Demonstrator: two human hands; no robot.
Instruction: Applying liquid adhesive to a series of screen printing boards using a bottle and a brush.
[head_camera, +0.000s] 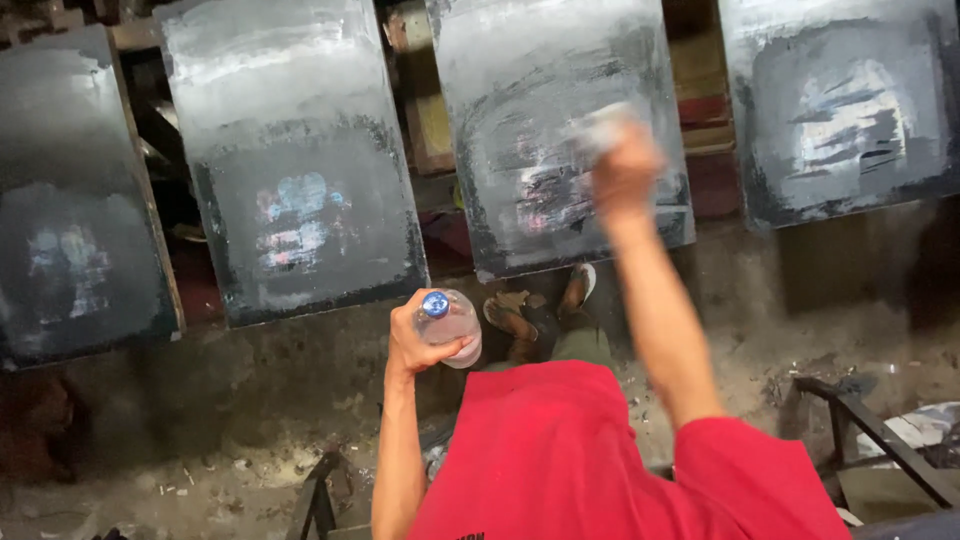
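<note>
A clear bottle (450, 325) is clasped upright in the left hand (425, 340), kept ready. A pale, blurred cloth (605, 128) is clamped in the right hand (625, 178), pressed on the far dark board (560, 130).

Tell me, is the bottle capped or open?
Capped: the blue cap sits on the clear bottle gripped in the left hand.

Dim workshop: dusty concrete floor (250, 400) littered with debris; dark metal frame (880, 440) at lower right; timber supports (430, 120) behind.
</note>
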